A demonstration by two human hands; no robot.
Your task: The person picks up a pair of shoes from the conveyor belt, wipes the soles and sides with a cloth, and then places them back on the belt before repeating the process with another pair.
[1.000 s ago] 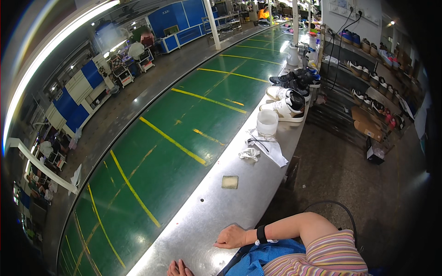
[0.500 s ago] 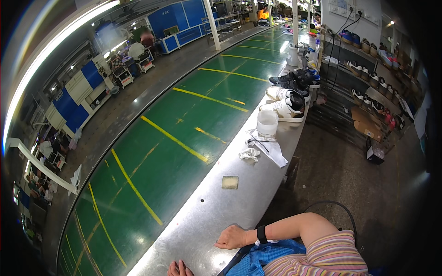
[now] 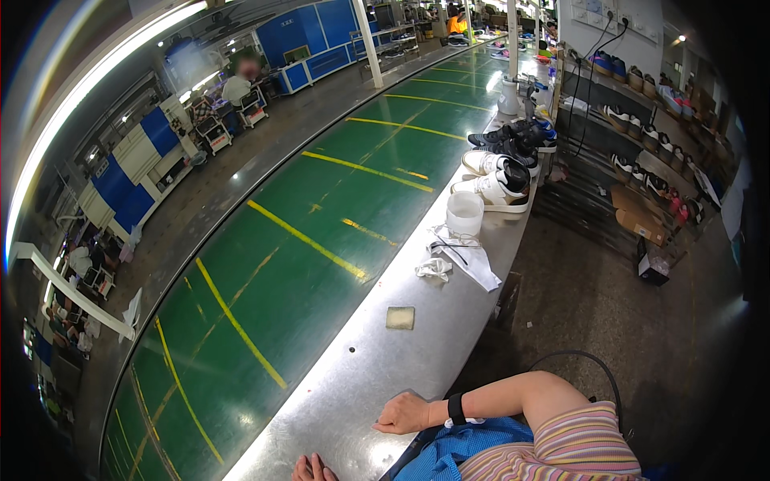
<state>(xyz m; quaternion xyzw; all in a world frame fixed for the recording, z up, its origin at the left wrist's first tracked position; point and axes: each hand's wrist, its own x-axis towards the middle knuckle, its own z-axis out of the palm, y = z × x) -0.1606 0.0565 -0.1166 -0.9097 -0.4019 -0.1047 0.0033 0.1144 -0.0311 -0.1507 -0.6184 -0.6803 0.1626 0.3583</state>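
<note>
Where the metal bench [image 3: 417, 361] gleams smoothly, the curled right hand [image 3: 403, 413] rests.

"What's cut off?"
"The left hand [image 3: 314, 470], mostly lost below the lower edge."
"And the right hand [image 3: 405, 413]?"
"Its palm is hidden. A far worker's head [image 3: 246, 66] is blurred."

I see a short-sleeved top [image 3: 589, 437] striped in pink, yellow, white and darker lines, with a blue, finely textured garment [image 3: 491, 439] against it. A black band [image 3: 455, 409] wraps the wrist [image 3: 438, 414]; the right hand [image 3: 403, 414] and left hand [image 3: 314, 468] are bare.
</note>
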